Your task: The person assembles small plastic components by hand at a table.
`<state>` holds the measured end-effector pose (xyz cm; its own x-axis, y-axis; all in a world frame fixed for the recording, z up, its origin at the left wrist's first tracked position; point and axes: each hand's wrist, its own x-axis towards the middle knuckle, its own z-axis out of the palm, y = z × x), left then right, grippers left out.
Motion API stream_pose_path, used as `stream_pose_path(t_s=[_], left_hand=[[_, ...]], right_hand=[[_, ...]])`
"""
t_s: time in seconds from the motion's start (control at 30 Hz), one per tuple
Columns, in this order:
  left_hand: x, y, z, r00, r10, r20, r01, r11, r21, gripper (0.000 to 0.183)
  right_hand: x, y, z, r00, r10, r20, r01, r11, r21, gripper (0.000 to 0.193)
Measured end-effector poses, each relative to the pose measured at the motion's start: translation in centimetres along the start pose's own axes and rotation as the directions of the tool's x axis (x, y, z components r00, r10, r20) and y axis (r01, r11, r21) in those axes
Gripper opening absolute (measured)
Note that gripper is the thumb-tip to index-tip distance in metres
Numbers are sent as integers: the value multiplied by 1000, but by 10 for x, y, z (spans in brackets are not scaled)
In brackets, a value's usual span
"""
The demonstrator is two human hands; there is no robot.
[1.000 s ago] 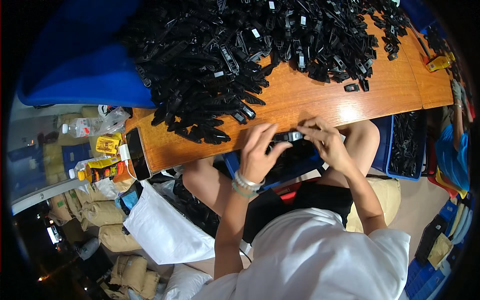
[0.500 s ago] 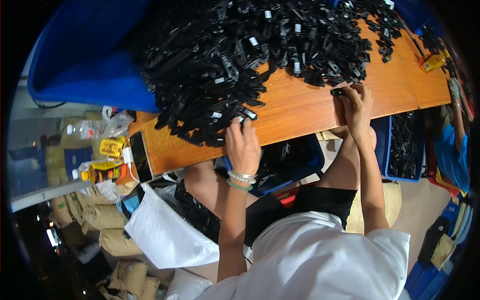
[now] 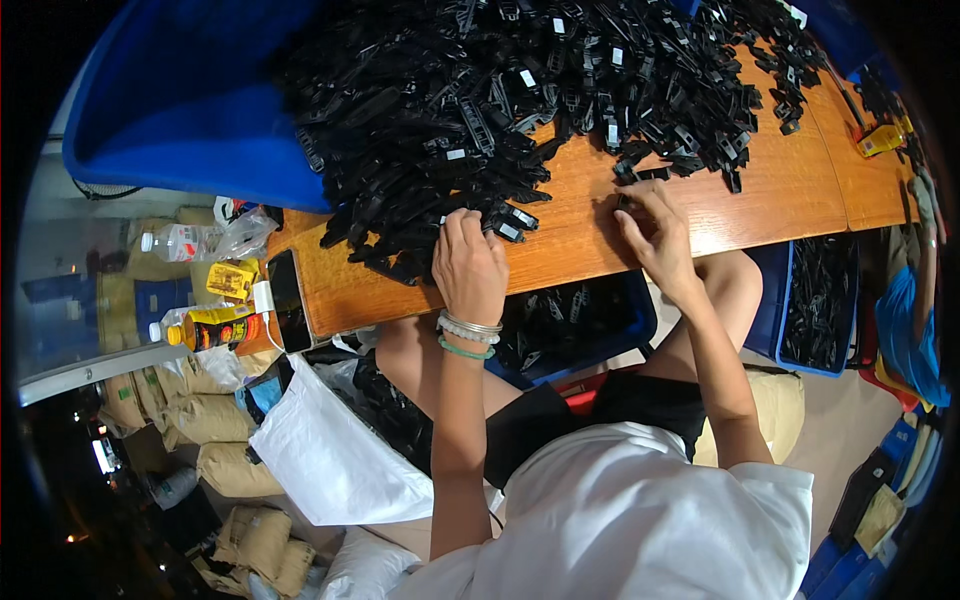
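A large heap of black plastic parts, some bearing small white labels, covers much of the wooden table. My left hand is at the near edge of the heap. Its fingers are bent together over the parts and their tips are hidden. Two labelled parts lie just right of its fingers. My right hand is over the bare wood below the heap, thumb and forefinger curled around a small dark part that shows only partly. Another black part lies just beyond these fingertips.
A blue bin leans over the table's left end. Below the table are blue crates with black parts. A phone with a white cable and bottles are at left. A co-worker's blue sleeve shows at right.
My right hand has moved left and nearer to the heap's edge, and its fingers have turned inward. My left hand has shifted slightly left over the parts. The whole view has shifted a little.
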<state>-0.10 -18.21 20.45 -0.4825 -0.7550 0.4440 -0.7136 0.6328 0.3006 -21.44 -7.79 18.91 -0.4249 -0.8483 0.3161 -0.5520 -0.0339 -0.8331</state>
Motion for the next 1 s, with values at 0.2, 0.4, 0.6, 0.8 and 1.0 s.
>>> stream_pose_path(t_s=[0.2,0.4,0.6,0.8,1.0], left_hand=[[-9,16,-9,998,25,-54,-39,962,-270,30],[-20,44,19,997,80,17,-52,773,-632,20],[-22,37,29,994,91,63,-38,811,-583,19],[-20,41,28,987,151,57,-83,782,-618,17],[-20,33,18,980,176,91,-77,764,-641,31]], right_hand=[[-16,17,-10,993,-86,-86,53,941,-335,27],[-20,1,-21,976,179,126,-202,957,207,24],[-16,5,-32,962,17,274,-53,991,123,25],[-26,-1,-16,969,-62,238,48,997,65,26],[-28,-9,-13,937,-14,349,-21,995,98,23]])
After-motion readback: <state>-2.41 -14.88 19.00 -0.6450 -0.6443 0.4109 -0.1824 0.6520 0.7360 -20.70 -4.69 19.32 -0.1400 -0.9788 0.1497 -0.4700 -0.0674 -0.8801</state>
